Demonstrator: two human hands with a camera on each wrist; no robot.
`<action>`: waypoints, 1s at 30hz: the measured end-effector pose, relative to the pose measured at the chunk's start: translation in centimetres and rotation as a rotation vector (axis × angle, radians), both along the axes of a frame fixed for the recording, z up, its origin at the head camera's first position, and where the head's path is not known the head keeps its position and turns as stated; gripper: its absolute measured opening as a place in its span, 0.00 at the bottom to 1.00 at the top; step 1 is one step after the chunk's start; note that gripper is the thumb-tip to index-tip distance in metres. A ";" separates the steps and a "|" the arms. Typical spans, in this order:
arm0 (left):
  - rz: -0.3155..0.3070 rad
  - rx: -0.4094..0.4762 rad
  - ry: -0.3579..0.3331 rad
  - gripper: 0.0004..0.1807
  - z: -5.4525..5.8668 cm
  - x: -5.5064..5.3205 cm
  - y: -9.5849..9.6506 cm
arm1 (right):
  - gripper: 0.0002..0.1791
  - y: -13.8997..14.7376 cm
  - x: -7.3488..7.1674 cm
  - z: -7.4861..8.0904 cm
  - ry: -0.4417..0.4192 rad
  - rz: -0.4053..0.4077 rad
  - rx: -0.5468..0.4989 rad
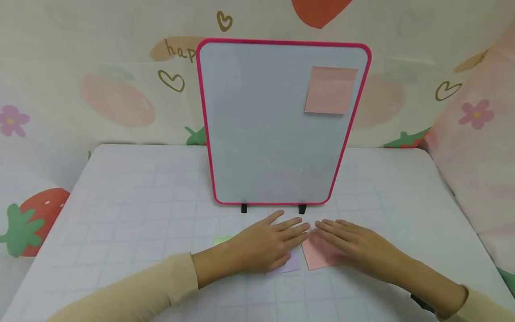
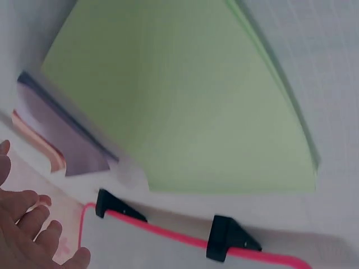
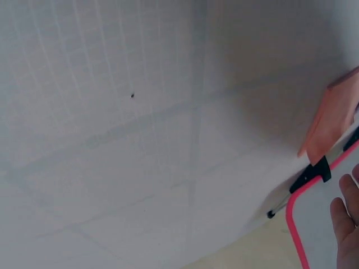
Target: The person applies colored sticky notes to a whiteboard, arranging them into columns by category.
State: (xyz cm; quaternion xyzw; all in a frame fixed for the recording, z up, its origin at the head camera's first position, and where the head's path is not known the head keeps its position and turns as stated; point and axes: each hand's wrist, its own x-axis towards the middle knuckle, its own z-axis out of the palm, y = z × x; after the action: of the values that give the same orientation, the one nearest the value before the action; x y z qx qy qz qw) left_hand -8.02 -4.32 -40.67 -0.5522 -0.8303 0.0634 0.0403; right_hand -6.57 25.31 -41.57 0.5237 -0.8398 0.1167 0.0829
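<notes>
My left hand reaches over the purple sticky notes with its fingers spread and nothing held. Under that wrist, mostly hidden in the head view, lie the green sticky notes, which fill much of the left wrist view. My right hand is above the right part of the pink sticky notes, fingers extended and close together. The fingertips of both hands come near each other in front of the whiteboard. One pink note is stuck at the board's upper right.
Black feet hold up the pink-framed board on the white table. A patterned cloth with strawberries, hearts and flowers hangs behind and at the sides. A small dark object shows below the right wrist.
</notes>
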 end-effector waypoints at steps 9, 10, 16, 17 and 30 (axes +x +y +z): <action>-0.013 -0.078 -0.046 0.31 -1.3 0.9 0.0 | 0.35 0.0 0.8 -1.2 -0.039 -0.005 0.020; -0.015 -0.083 -0.043 0.31 -1.3 1.0 0.1 | 0.34 0.0 0.8 -1.3 -0.035 -0.009 0.025; -0.028 -0.111 -0.040 0.31 -1.7 1.3 0.1 | 0.33 0.1 1.0 -1.7 -0.040 -0.016 0.012; -0.030 -0.113 -0.040 0.31 -1.8 1.3 0.1 | 0.33 0.1 0.9 -1.8 -0.040 -0.011 0.004; -0.029 -0.113 -0.041 0.31 -2.7 1.0 0.3 | 0.33 0.2 0.5 -2.0 -0.069 -0.008 0.009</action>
State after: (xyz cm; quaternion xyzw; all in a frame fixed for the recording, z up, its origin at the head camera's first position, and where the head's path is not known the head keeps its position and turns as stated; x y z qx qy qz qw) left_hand -7.03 -4.06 -43.39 -0.5668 -0.8180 0.0981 -0.0070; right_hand -6.07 25.54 -43.57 0.5163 -0.8448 0.1305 0.0519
